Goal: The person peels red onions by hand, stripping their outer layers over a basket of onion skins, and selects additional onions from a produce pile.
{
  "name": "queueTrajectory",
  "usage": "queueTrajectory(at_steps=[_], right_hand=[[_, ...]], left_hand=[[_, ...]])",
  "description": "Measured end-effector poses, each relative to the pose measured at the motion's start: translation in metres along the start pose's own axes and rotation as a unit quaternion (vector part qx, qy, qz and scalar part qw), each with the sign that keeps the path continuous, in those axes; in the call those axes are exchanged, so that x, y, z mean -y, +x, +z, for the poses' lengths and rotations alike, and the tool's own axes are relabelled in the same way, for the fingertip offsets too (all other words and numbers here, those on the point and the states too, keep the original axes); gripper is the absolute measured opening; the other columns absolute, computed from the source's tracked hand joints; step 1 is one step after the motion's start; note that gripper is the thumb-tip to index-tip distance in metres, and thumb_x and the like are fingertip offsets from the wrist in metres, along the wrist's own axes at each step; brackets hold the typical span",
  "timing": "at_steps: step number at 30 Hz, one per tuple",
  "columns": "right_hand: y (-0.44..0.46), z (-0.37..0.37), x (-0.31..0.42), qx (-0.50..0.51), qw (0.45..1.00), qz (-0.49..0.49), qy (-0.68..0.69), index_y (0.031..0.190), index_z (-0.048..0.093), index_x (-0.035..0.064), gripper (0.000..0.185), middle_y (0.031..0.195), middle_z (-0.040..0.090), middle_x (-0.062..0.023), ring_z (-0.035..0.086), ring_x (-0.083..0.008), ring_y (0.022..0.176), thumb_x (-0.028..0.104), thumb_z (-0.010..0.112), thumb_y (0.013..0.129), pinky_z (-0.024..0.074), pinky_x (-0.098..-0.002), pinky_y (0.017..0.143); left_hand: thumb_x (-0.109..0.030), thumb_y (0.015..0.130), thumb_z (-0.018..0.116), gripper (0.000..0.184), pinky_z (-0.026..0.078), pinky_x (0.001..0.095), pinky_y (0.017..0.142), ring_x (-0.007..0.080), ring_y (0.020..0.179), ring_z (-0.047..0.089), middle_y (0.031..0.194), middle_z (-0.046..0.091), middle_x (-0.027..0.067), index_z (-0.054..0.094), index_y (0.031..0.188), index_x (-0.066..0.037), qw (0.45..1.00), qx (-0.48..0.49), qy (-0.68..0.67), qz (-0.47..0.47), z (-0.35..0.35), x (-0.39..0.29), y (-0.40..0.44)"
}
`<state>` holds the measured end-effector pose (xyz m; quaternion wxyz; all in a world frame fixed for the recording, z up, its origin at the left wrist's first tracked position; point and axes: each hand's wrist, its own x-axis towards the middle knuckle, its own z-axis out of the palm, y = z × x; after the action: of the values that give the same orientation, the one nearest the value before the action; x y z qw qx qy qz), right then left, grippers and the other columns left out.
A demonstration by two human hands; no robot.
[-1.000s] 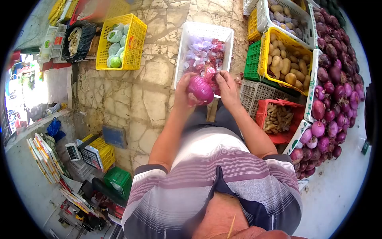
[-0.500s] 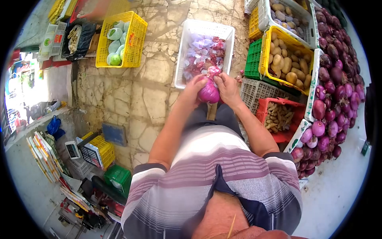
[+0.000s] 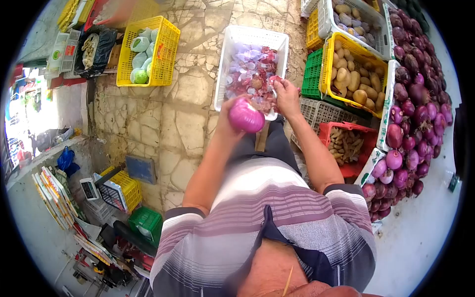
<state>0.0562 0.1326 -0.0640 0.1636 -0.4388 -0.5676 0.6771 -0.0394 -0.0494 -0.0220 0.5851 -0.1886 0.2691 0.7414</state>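
Observation:
A shiny purple-red onion (image 3: 246,117) rests in my left hand (image 3: 225,118), whose fingers curl round its left side and are partly hidden behind it. My right hand (image 3: 288,99) is a little to the right, apart from the onion, with thumb and fingers pinched on a reddish scrap of onion skin (image 3: 275,79). Beyond both hands stands a white plastic crate (image 3: 286,52), holding loose onion skins (image 3: 250,67) in dark red and pale violet. More papery skin shows between the onion and my right hand.
To the right are a yellow crate of potatoes (image 3: 354,79), a red crate of ginger-like roots (image 3: 344,143) and a large heap of red onions (image 3: 420,114). A yellow crate (image 3: 170,54) with net-wrapped green produce stands at left. A scale (image 3: 89,189) sits lower left.
My hands have moved apart. The onion has shifted left and slightly down in my left hand, while my right hand has pulled right with a scrap of skin.

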Motion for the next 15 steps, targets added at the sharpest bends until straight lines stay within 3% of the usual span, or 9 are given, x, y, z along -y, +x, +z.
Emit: queueTrajectory(at_steps=[1, 2, 5, 6, 9, 10, 13, 15], right_hand=[[0.002, 0.005, 0.007, 0.002, 0.998, 0.035, 0.045, 0.096, 0.067, -0.0042, 0.029, 0.078, 0.065, -0.0053, 0.056, -0.0114, 0.072, 0.023, 0.062, 0.103, 0.0462, -0.0305, 0.065], [0.005, 0.006, 0.011, 0.007, 0.996, -0.020, -0.091, 0.097, 0.066, -0.0050, 0.035, 0.077, 0.067, -0.0091, 0.060, -0.0160, 0.071, 0.029, 0.060, 0.104, 0.0497, -0.0350, 0.068], [0.037, 0.019, -0.003, 0.008, 0.977, -0.108, -0.182, 0.101, 0.066, -0.0045, 0.047, 0.077, 0.067, -0.0133, 0.064, -0.0263, 0.070, 0.041, 0.053, 0.105, 0.0528, -0.0412, 0.075], [0.047, 0.019, -0.004, 0.034, 0.968, -0.073, -0.239, 0.107, 0.063, -0.0071, 0.062, 0.076, 0.061, -0.0057, 0.051, -0.0149, 0.074, 0.054, 0.049, 0.106, 0.0485, -0.0347, 0.073], [0.063, 0.043, -0.027, 0.107, 0.970, -0.124, -0.178, 0.113, 0.066, -0.0024, 0.062, 0.097, 0.069, -0.0226, 0.062, -0.0393, 0.091, 0.055, 0.043, 0.104, 0.0484, -0.0422, 0.088], [0.062, 0.045, -0.030, 0.147, 0.973, -0.067, -0.162, 0.120, 0.065, -0.0013, 0.059, 0.109, 0.069, -0.0237, 0.064, -0.0366, 0.104, 0.052, 0.044, 0.105, 0.0470, -0.0404, 0.093], [0.029, 0.045, -0.008, 0.149, 0.970, -0.128, -0.140, 0.124, 0.064, -0.0001, 0.056, 0.110, 0.069, -0.0224, 0.065, -0.0341, 0.107, 0.049, 0.044, 0.107, 0.0472, -0.0394, 0.095], [0.009, 0.045, -0.018, 0.167, 0.963, -0.184, -0.099, 0.123, 0.064, -0.0010, 0.053, 0.105, 0.069, -0.0183, 0.065, -0.0279, 0.098, 0.046, 0.045, 0.108, 0.0491, -0.0370, 0.090]], left_hand=[[-0.039, 0.094, 0.061, 0.038, 0.061, 0.0443, 0.081, 0.0235, 0.096, 0.071, 0.106, 0.070, 0.0078, 0.065, 0.119, -0.010, 0.999, -0.033, 0.006, 0.017, -0.003, -0.002, 0.003], [-0.041, 0.095, 0.061, 0.038, 0.061, 0.0441, 0.081, 0.0231, 0.095, 0.071, 0.104, 0.070, 0.0072, 0.065, 0.118, -0.010, 0.997, -0.068, 0.011, 0.033, -0.006, -0.003, 0.007], [-0.048, 0.098, 0.056, 0.041, 0.061, 0.0476, 0.082, 0.0248, 0.095, 0.072, 0.104, 0.071, 0.0085, 0.063, 0.117, -0.012, 0.991, -0.119, 0.010, 0.056, -0.005, -0.005, 0.012], [-0.050, 0.099, 0.053, 0.044, 0.060, 0.0512, 0.084, 0.0279, 0.097, 0.071, 0.107, 0.071, 0.0109, 0.062, 0.120, -0.012, 0.990, -0.131, 0.009, 0.059, -0.006, -0.003, 0.013], [-0.052, 0.102, 0.047, 0.048, 0.059, 0.0558, 0.087, 0.0312, 0.100, 0.071, 0.113, 0.069, 0.0140, 0.059, 0.124, -0.011, 0.982, -0.161, 0.048, 0.083, -0.011, -0.001, 0.017], [-0.052, 0.103, 0.046, 0.048, 0.059, 0.0563, 0.087, 0.0313, 0.101, 0.070, 0.114, 0.068, 0.0143, 0.058, 0.124, -0.011, 0.979, -0.171, 0.067, 0.092, -0.013, 0.000, 0.017], [-0.050, 0.105, 0.042, 0.047, 0.060, 0.0544, 0.086, 0.0312, 0.103, 0.070, 0.115, 0.067, 0.0145, 0.056, 0.126, -0.011, 0.971, -0.184, 0.092, 0.119, -0.018, -0.001, 0.020], [-0.049, 0.106, 0.040, 0.046, 0.060, 0.0527, 0.084, 0.0302, 0.102, 0.069, 0.113, 0.067, 0.0134, 0.056, 0.125, -0.011, 0.965, -0.190, 0.070, 0.170, -0.031, 0.005, 0.033]])
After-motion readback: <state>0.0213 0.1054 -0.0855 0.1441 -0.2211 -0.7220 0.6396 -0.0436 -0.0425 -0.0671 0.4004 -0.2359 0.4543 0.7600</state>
